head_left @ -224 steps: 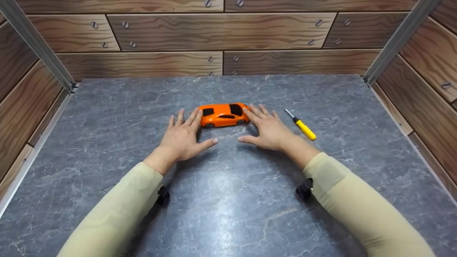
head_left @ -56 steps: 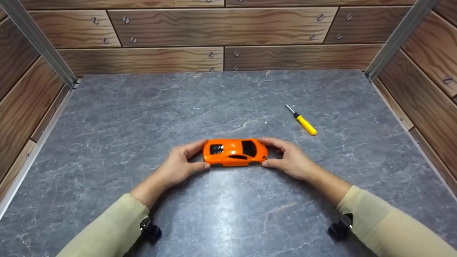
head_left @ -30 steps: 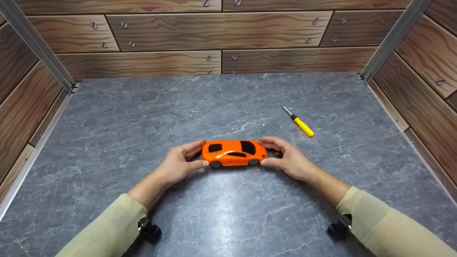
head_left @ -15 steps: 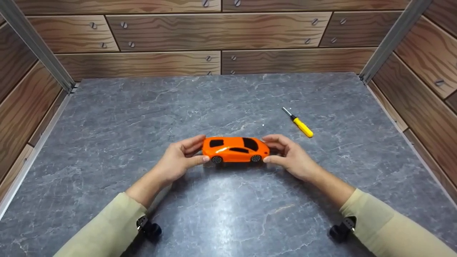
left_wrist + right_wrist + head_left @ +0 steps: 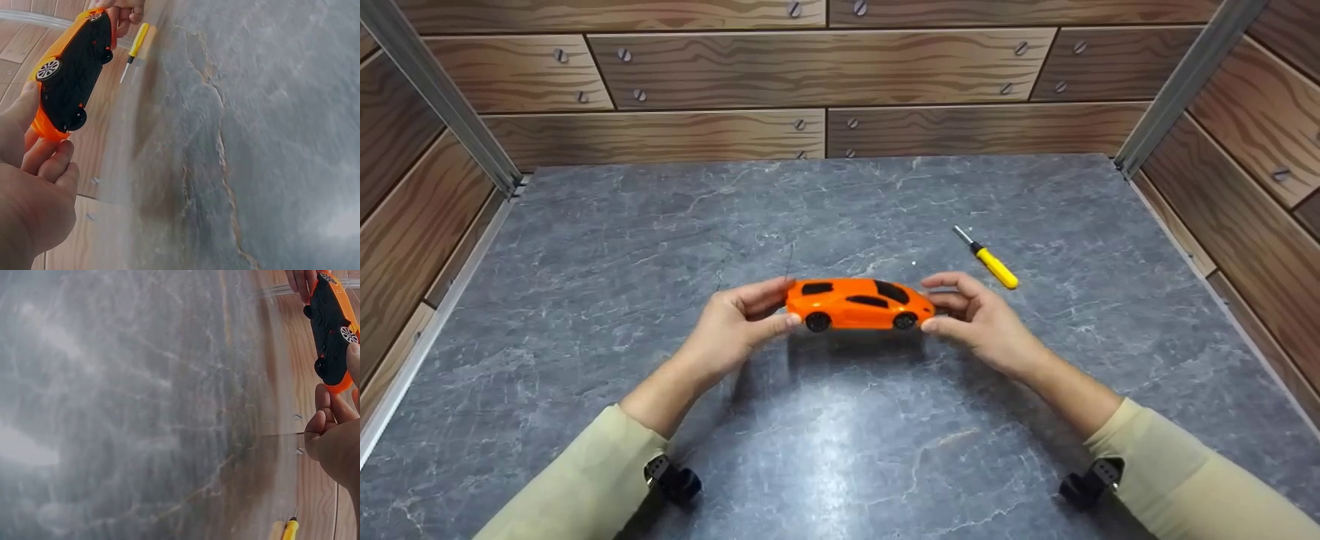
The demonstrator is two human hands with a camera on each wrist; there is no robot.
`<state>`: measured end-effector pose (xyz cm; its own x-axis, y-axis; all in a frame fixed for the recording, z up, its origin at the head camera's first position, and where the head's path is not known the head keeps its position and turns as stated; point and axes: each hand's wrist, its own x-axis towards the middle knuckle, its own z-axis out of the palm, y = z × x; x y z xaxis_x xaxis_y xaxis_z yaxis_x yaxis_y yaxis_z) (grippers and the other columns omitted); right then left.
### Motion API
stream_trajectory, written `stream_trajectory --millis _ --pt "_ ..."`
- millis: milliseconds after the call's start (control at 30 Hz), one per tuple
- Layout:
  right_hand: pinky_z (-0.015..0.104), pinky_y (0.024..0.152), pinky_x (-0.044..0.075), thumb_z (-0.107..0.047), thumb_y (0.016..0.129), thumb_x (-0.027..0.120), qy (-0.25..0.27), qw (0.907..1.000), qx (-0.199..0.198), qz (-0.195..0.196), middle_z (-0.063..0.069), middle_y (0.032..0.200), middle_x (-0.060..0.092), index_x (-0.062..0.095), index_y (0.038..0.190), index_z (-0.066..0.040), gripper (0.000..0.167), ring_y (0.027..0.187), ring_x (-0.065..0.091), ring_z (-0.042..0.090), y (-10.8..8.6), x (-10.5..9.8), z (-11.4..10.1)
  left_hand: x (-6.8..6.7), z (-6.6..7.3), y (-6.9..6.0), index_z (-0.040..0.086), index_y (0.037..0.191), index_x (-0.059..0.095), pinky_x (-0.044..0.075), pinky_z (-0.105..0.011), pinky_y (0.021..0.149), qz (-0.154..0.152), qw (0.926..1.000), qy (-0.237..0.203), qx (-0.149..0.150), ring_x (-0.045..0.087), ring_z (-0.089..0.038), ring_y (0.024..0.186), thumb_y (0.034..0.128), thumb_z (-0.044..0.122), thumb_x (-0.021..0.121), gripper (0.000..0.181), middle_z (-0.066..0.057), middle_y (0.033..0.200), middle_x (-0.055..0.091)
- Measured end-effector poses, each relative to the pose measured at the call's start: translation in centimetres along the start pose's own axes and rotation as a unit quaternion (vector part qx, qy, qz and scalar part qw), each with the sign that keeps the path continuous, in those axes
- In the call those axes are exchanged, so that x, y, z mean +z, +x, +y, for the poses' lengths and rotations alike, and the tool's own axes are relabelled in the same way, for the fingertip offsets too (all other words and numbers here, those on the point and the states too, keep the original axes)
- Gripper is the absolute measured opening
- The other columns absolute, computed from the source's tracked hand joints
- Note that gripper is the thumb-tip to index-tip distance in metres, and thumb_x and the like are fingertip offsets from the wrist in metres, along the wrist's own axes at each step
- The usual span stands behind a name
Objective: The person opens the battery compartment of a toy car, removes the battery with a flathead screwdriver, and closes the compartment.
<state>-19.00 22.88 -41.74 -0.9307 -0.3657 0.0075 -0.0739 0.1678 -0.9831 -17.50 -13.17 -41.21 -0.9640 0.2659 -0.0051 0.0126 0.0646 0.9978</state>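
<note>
An orange toy car (image 5: 859, 306) with black windows is held above the tabletop, its shadow beneath it. My left hand (image 5: 727, 330) grips the rear end, thumb on the near side and fingers behind. The front end is pinched by my right hand (image 5: 990, 330) in the same way. In the left wrist view the car's black underside (image 5: 76, 70) and spoked wheels show, with the left hand (image 5: 39, 202) at the closer end. The right wrist view also shows the underside (image 5: 332, 337), the right hand (image 5: 340, 444) holding the closer end.
A screwdriver (image 5: 997, 268) with a yellow handle lies on the grey marbled table (image 5: 622, 225), beyond the right hand. A tiny white speck (image 5: 913, 263) is on the table behind the car. Wood-patterned walls (image 5: 825, 71) stand at the back and sides.
At first both hands lay flat beside the car farther back. They then gripped its ends and brought it closer. Over the last second it rose off the table and tilted, showing more of its side.
</note>
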Motion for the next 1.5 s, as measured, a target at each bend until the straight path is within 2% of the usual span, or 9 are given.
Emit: stream_trajectory --millis 267,533,700,767,900,1000,1200,1400,1500 --pt "0.033 0.092 0.06 0.001 0.098 0.075 0.001 0.9999 -0.01 0.013 0.018 0.123 0.074 0.05 0.139 0.008 0.049 0.11 0.072 0.017 -0.2 0.2 -0.8 0.3 0.8 -0.2 0.005 0.142 0.067 0.058 -0.03 0.098 0.029 0.9996 0.006 0.004 0.071 -0.025 0.12 0.0928 0.007 0.083 0.052 -0.016 0.131 0.072" --pt "0.046 0.097 0.059 -0.008 0.102 0.072 -0.035 0.9991 -0.018 0.018 0.016 0.118 0.076 0.059 0.131 0.003 0.034 0.1 0.077 0.025 -0.6 0.4 -1.6 0.5 1.3 -0.3 0.009 0.131 0.076 0.059 -0.028 0.093 0.081 0.9965 0.022 0.0 0.075 -0.021 0.108 0.0925 0.012 0.084 0.04 -0.011 0.117 0.079" --pt "0.04 0.089 0.06 -0.009 0.103 0.07 -0.068 0.997 -0.029 0.024 0.019 0.11 0.077 0.063 0.127 0.001 0.027 0.093 0.078 0.025 -0.6 0.5 -1.7 0.7 1.5 -0.4 0.004 0.127 0.076 0.06 -0.026 0.089 0.098 0.995 0.016 0.007 0.077 -0.02 0.099 0.0929 0.008 0.083 0.035 -0.017 0.111 0.079" --pt "0.036 0.084 0.059 -0.009 0.104 0.068 -0.073 0.9966 -0.029 0.024 0.023 0.106 0.078 0.063 0.126 0.0 0.025 0.09 0.078 0.025 -0.6 0.6 -1.8 0.8 1.6 -0.4 0.001 0.127 0.076 0.061 -0.028 0.088 0.1 0.9949 0.007 0.007 0.078 -0.021 0.095 0.0932 0.006 0.082 0.035 -0.02 0.111 0.078" --pt "0.033 0.078 0.058 -0.01 0.106 0.066 -0.077 0.9965 -0.028 0.016 0.023 0.104 0.078 0.063 0.127 0.0 0.024 0.089 0.079 0.026 -0.6 0.5 -1.8 0.9 1.9 -0.4 -0.001 0.128 0.074 0.062 -0.032 0.087 0.1 0.9949 -0.003 0.001 0.08 -0.024 0.089 0.0944 0.005 0.081 0.034 -0.024 0.111 0.077" --pt "0.034 0.076 0.059 -0.011 0.108 0.062 -0.074 0.9969 -0.025 0.009 0.02 0.105 0.079 0.062 0.129 0.0 0.023 0.088 0.079 0.028 -0.6 0.4 -1.8 0.8 2.0 -0.4 0.002 0.13 0.074 0.062 -0.034 0.089 0.098 0.9951 0.011 -0.007 0.08 -0.025 0.087 0.0959 0.009 0.08 0.035 -0.021 0.113 0.077" --pt "0.041 0.077 0.062 -0.009 0.11 0.057 -0.052 0.9983 -0.025 0.002 0.022 0.104 0.079 0.059 0.134 0.001 0.026 0.087 0.078 0.036 -0.6 0.3 -1.7 0.7 2.2 -0.4 0.007 0.133 0.073 0.062 -0.036 0.091 0.084 0.9958 0.036 -0.008 0.08 -0.028 0.086 0.0984 0.017 0.078 0.036 -0.018 0.121 0.076" --pt "0.041 0.076 0.063 -0.008 0.109 0.059 -0.035 0.999 -0.029 0.005 0.024 0.102 0.078 0.06 0.137 0.001 0.029 0.082 0.078 0.031 -0.6 0.4 -1.7 0.5 2.3 -0.5 0.01 0.134 0.074 0.063 -0.035 0.086 0.077 0.995 0.063 0.006 0.08 -0.027 0.081 0.0997 0.02 0.077 0.036 -0.016 0.12 0.077" --pt "0.037 0.072 0.062 -0.007 0.109 0.06 -0.034 0.9989 -0.03 0.007 0.024 0.101 0.078 0.06 0.138 0.001 0.03 0.079 0.078 0.03 -0.6 0.4 -1.6 0.5 2.3 -0.5 0.013 0.135 0.074 0.063 -0.03 0.077 0.077 0.9935 0.084 0.012 0.079 -0.025 0.077 0.1 0.021 0.076 0.036 -0.014 0.118 0.078"
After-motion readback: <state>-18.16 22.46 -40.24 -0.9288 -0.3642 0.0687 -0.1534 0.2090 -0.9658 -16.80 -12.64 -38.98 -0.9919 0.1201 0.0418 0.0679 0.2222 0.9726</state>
